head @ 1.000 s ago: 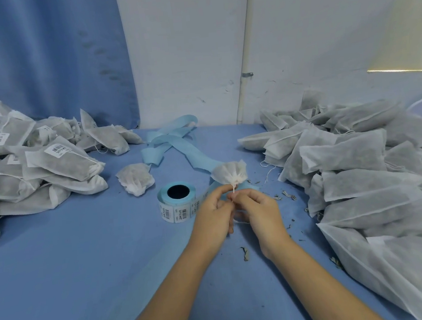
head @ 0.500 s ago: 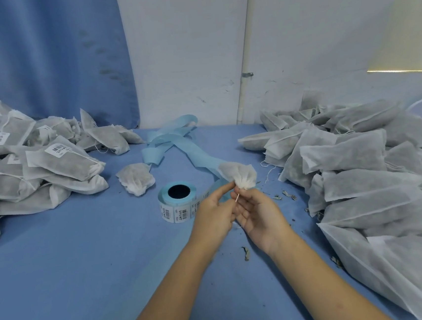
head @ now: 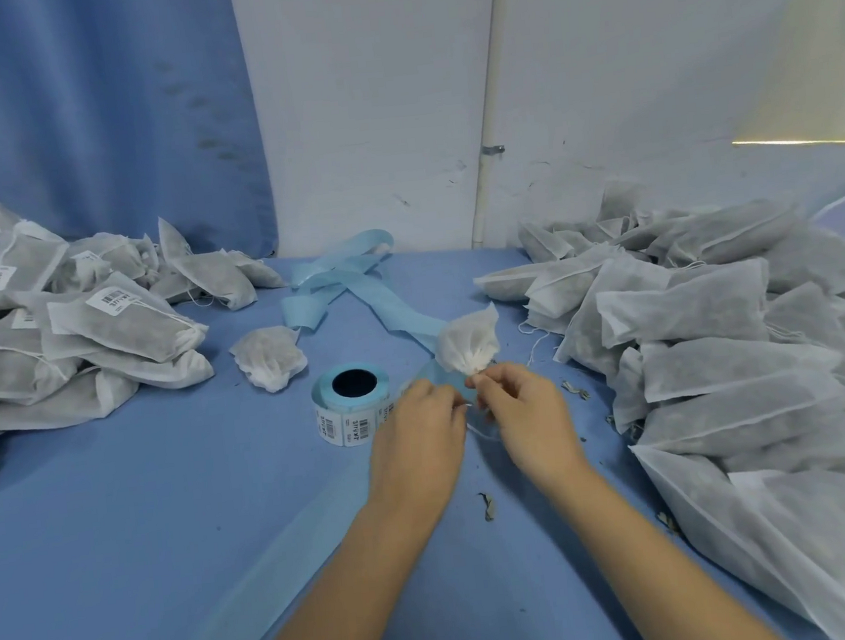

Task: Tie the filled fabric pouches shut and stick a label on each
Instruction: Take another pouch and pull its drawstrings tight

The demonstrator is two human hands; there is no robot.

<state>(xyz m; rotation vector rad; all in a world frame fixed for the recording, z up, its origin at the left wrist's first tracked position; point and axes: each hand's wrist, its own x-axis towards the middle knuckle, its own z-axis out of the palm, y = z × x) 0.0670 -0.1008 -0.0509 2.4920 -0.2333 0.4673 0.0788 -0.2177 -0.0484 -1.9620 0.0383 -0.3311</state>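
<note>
since half a second ago your hands have drawn apart: they were touching below the pouch, and now a gap shows between them. your right hand pinches the gathered neck of the fabric pouch between thumb and forefinger, and the pouch's puffed body fans up above the fingertips, off the table. your left hand sits just beside it with fingers curled toward the neck; whether they grip a drawstring is too small to tell.

one label roll stands on its flat end just beyond your left hand, and one blue liner strip trails back toward the far edge. one tied pouch lies alone, left of the roll.

two heaps flank you. the labelled heap is at left, with at least three barcode labels showing. the unlabelled heap is at right, near your right forearm.

the widest bare stretch of the blue table lies at your near left. its far edge meets a white wall and a blue curtain.
</note>
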